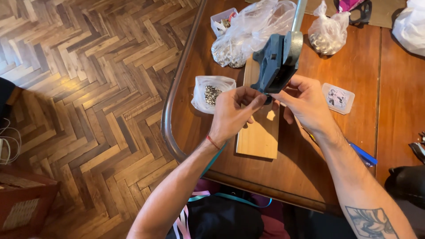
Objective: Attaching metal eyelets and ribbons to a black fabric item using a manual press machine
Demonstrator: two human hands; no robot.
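Nearest to me, ribbons (195, 208) in teal and pink trail over my lap at the table's (310, 168) near edge. Both forearms reach up from there to the press. My left hand (232, 113), a red thread at its wrist, has its fingers pinched together at the mouth of the blue-grey hand press (276, 59); whatever small part they pinch is too small for me to tell. My right hand (305, 102) curls in from the other side, its fingertips meeting the left ones right under the press head, so it is narrow too, and I cannot tell what it holds. The press stands on a pale wooden board (261, 132) that lies on the table, and both hands hover over that board. Under my right forearm a blue pen (363, 155) pokes out. Just left of my left hand sits a small clear bag of metal bits (211, 93). To the right, a small clear box (338, 98) with pictures in it lies well apart from the press. Farther back are a larger plastic bag (248, 33) of metal pieces, a small tub (221, 20) beside it, and another knotted bag (328, 33). The press lever (299, 13) rises out of view. Herringbone wood floor (88, 88) lies left.
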